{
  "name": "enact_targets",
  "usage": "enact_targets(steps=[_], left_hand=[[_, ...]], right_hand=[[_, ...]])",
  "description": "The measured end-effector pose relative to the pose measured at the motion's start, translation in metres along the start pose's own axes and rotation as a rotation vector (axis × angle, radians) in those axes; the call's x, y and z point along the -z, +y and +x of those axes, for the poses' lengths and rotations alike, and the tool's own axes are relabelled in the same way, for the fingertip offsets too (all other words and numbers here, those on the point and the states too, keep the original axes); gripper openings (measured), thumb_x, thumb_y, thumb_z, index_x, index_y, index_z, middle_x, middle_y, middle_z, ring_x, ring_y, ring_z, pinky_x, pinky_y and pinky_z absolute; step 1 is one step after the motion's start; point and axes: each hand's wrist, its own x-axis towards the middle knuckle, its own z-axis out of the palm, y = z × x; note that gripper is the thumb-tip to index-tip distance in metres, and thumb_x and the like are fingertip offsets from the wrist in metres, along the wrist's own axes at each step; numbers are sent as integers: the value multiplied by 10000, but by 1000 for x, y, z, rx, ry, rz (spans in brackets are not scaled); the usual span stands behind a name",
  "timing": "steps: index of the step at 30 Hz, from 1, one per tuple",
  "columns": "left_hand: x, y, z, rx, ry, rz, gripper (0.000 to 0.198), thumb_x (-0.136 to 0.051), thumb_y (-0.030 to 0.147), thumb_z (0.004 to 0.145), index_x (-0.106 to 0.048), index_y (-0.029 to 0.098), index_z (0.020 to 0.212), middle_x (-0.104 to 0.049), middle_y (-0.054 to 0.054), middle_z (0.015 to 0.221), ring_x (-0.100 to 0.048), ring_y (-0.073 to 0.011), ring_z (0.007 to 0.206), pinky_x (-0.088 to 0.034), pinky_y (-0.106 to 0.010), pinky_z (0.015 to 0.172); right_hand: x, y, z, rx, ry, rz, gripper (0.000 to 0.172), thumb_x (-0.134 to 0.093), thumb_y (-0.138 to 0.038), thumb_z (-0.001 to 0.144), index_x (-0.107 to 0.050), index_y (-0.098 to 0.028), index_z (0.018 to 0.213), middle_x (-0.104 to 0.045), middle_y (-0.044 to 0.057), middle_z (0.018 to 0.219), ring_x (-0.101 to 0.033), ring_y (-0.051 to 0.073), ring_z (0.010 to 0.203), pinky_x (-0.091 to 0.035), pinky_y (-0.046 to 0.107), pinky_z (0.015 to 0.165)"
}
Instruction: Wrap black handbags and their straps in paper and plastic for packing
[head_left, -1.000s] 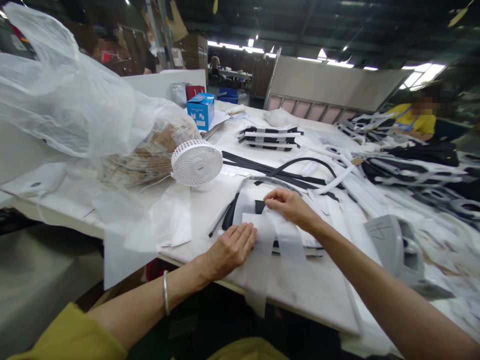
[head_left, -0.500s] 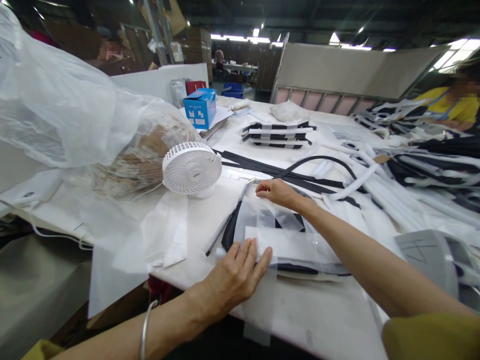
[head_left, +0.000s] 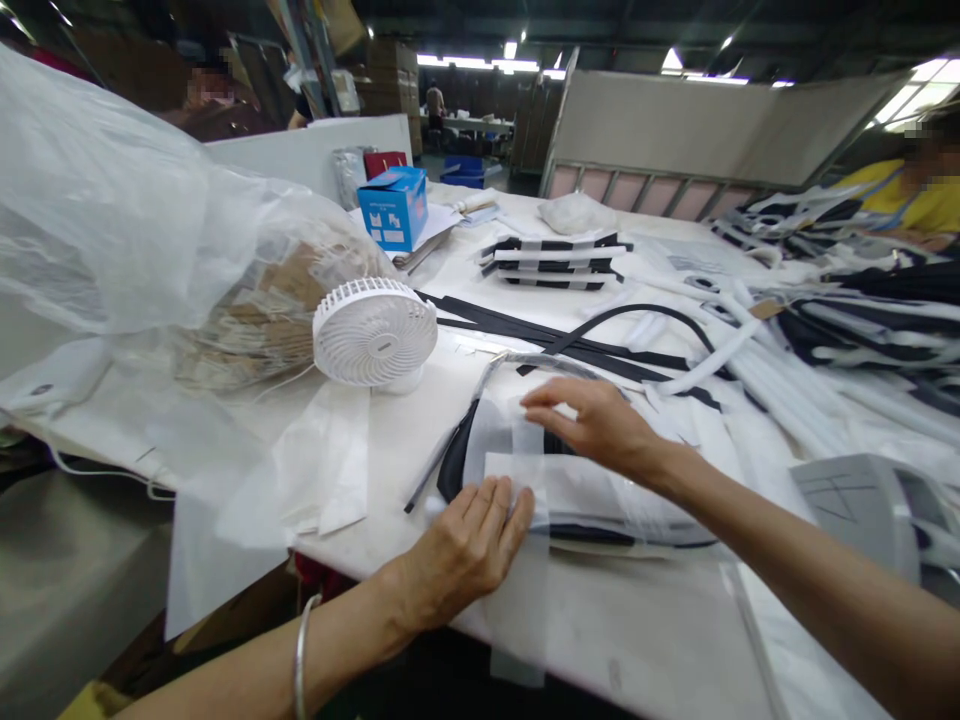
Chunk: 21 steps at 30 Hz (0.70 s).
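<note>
Crowded white desk (head_left: 420,440), fan (head_left: 375,332) left of centre. The clear sleeve (head_left: 585,495) with its black-and-white piece lies mid-frame. My left hand (head_left: 469,545) presses flat on its near corner, and my right hand (head_left: 600,425) rests on top, fingers spread, gripping nothing. It's slippery film: I reckon it could slide, crease, or lift in a draught.

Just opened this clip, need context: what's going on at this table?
A person works at a white table. Their left hand lies flat on the near edge of a black-and-white bundle wrapped in clear film, while the right hand spreads open over its far side. A white fan stands behind; black and white strips lie beyond.
</note>
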Motion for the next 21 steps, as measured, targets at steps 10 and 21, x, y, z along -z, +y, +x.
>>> enact_targets(steps=[10,21], left_hand=[[4,-9,11,47,54,-145,346,-399,108,944,-534,45,1256,-668,-180,1133,-649,-239,1001,-522,-360,842],[2,8,12,194,38,-96,312,-404,117,958,-517,89,1247,-639,-129,1131,-601,-234,1021,-463,-393,874]], right_hand=[[-55,-58,-110,49,54,-414,660,-577,-75,754,-462,-149,1399,-594,137,1349,-535,307,1235,-375,497,1066],[-57,-54,-91,123,164,-504,415,-485,-27,777,-617,-121,1159,-702,120,1049,-606,276,930,-461,420,833]])
